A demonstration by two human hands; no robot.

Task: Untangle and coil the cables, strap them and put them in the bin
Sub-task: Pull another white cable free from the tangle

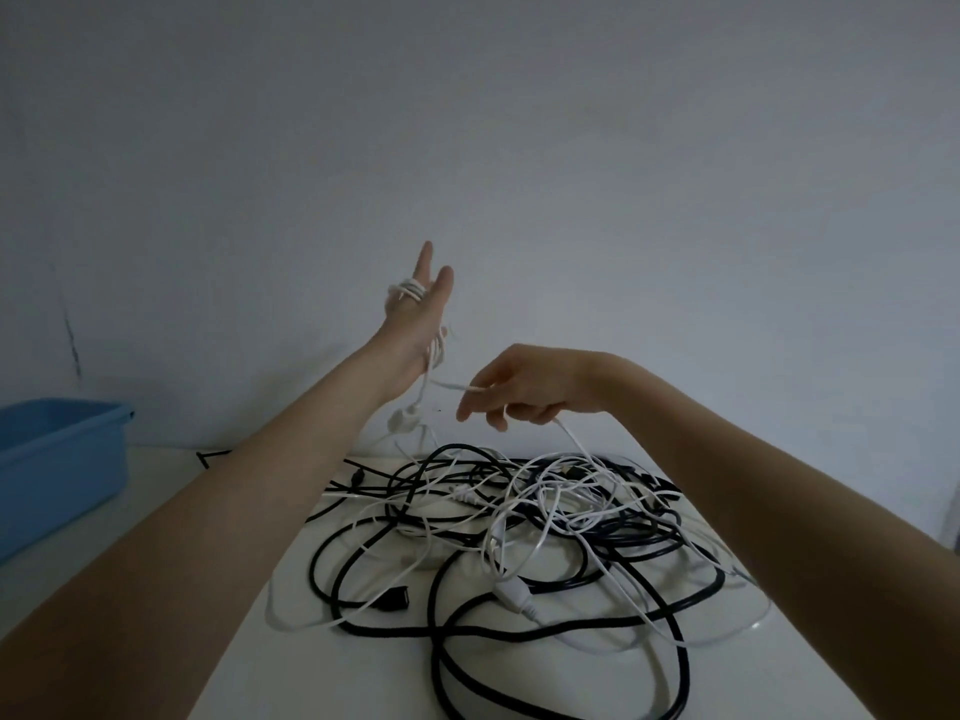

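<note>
A tangled heap of black and white cables (519,517) sprawls across a white counter (291,636), thick black leads looping wide around thin white ones that cross and knot through the middle of the pile. A black plug end (392,599) lies at the near left of the heap, and a white connector (514,597) sits among the strands toward the front. One white cable (576,449) rises out of the pile to the person's two raised hands. The left hand (418,319), lifted high in front of a plain grey wall (519,148), has its fingers held straight and spread, with several turns of the white cable wound around them and down across the palm; a small white block (402,419) on that cable hangs free just below the wrist. The right hand (519,389), lower and just to the right, has its fingers curled downward, pinching the white cable between thumb and fingers, so that a short stretch runs level from it toward the left hand while the rest drops into the heap. A blue plastic bin (52,459) stands at the far left edge of the counter, well apart from the cables. A small black object (210,456) lies near the wall between the bin and the left forearm, too small to make out.
</note>
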